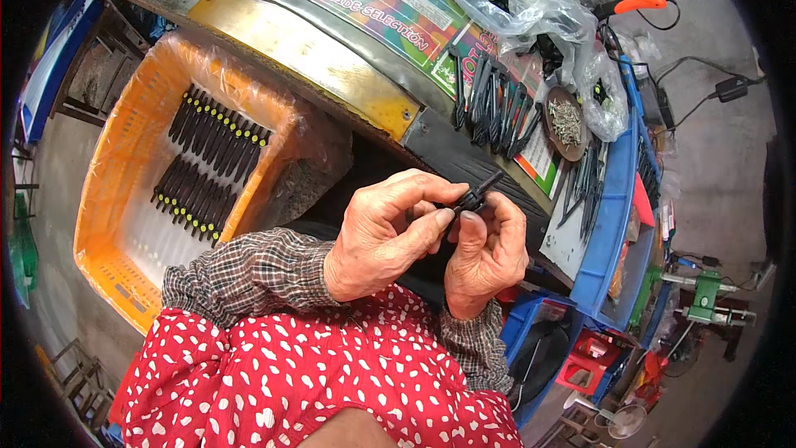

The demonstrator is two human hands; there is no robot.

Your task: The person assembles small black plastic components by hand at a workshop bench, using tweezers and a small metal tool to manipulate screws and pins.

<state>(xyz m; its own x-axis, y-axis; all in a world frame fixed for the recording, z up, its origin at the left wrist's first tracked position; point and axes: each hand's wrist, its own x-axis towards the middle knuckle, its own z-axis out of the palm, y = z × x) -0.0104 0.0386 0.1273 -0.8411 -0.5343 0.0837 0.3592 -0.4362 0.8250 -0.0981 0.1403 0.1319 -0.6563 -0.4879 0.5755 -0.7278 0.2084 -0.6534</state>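
Observation:
Both hands meet in front of my body, close to the table edge. Between them is a small black plastic piece with a thin stem that points up and to the right. My left hand pinches it from the left with thumb and fingers. Curled around its other side is my right hand, thumb against it. The fingers hide much of the piece, so its full shape does not show. Beyond the hands, several slim black parts lie in a pile on the table, beside a brown dish of small metal screws.
At left stands an orange crate, lined with clear film, holding two rows of black parts with yellow-green dots. Clear bags with black pieces lie at the back. Blue bins line the right side, near an orange-handled tool.

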